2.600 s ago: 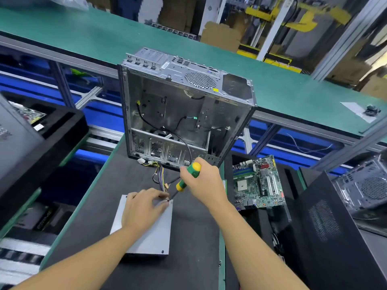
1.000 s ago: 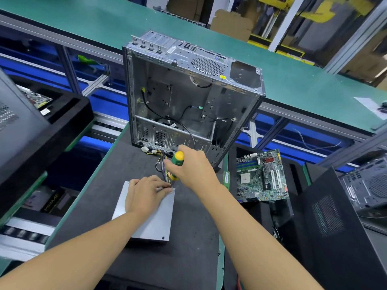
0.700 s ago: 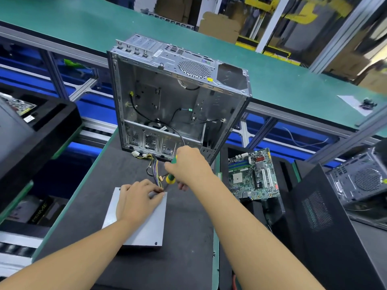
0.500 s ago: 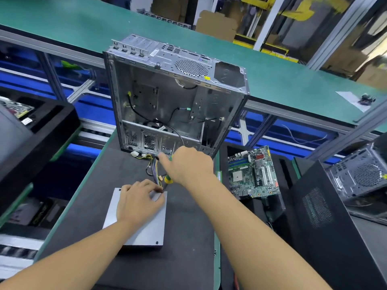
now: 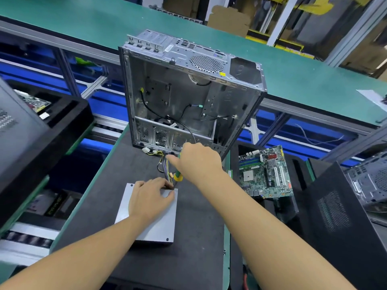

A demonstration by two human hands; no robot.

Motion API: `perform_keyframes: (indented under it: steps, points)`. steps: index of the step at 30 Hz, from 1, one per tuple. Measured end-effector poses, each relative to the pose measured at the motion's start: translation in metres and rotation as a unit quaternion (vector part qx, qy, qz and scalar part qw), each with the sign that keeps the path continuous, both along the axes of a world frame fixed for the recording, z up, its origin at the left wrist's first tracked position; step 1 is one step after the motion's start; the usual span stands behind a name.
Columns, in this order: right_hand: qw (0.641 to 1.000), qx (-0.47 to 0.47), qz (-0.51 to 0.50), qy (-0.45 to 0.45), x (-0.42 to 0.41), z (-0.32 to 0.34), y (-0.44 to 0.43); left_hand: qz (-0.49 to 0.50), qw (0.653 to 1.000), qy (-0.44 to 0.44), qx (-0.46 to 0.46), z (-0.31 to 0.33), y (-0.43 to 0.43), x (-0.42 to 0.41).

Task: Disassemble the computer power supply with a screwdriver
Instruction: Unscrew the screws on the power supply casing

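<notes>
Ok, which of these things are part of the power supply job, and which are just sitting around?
In the job: power supply under the left hand; screwdriver in the right hand; its cable bundle.
Lying about: computer case, motherboard, black tower at right, black tray at left.
</notes>
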State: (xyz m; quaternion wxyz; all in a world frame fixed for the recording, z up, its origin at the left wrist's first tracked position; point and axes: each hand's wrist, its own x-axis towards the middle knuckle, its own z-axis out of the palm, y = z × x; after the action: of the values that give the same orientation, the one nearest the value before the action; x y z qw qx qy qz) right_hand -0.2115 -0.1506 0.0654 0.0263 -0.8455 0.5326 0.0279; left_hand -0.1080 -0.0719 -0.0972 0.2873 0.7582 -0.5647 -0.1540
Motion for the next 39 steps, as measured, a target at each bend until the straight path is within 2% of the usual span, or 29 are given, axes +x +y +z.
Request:
perform_keyframes:
  steps: [5,11,16,21,25,28,30,33,36,39]
  points:
    - [0.997,-0.058,-0.03,0.033,0.011,0.006,0.007,0.008,1.0,0.016,0.006,0.002,0.002,-0.001]
    - [0.996,0.083,0.0,-0.042,0.012,0.009,0.004,0.035,0.999,0.022,-0.008,-0.002,0.001,-0.001]
    - [0.982,0.182,0.041,-0.015,0.004,0.028,0.0,0.045,0.999,0.022,0.002,-0.005,0.001,-0.002]
    - [0.978,0.192,0.068,0.044,-0.004,0.04,0.0,0.05,0.999,0.006,0.0,-0.005,-0.001,-0.002]
    - [0.977,0.203,0.069,0.008,-0.005,0.036,0.005,0.012,1.0,0.0,0.003,-0.005,-0.001,0.001]
    - [0.98,0.154,0.125,0.024,-0.003,0.031,0.008,-0.008,1.0,-0.006,-0.022,-0.004,0.0,0.0]
    - [0.984,0.137,0.112,-0.006,-0.003,0.026,0.009,-0.008,0.999,-0.019,-0.036,-0.004,0.001,-0.002]
    - [0.977,0.182,0.099,-0.038,-0.002,0.028,0.007,-0.006,0.999,-0.031,-0.041,-0.007,0.0,-0.002]
    - [0.969,0.224,0.099,-0.033,0.0,0.034,0.007,-0.003,0.999,-0.029,-0.039,-0.007,0.0,-0.001]
    - [0.979,0.179,0.092,-0.032,0.002,0.03,0.012,0.002,0.999,-0.022,-0.036,-0.007,0.0,-0.002]
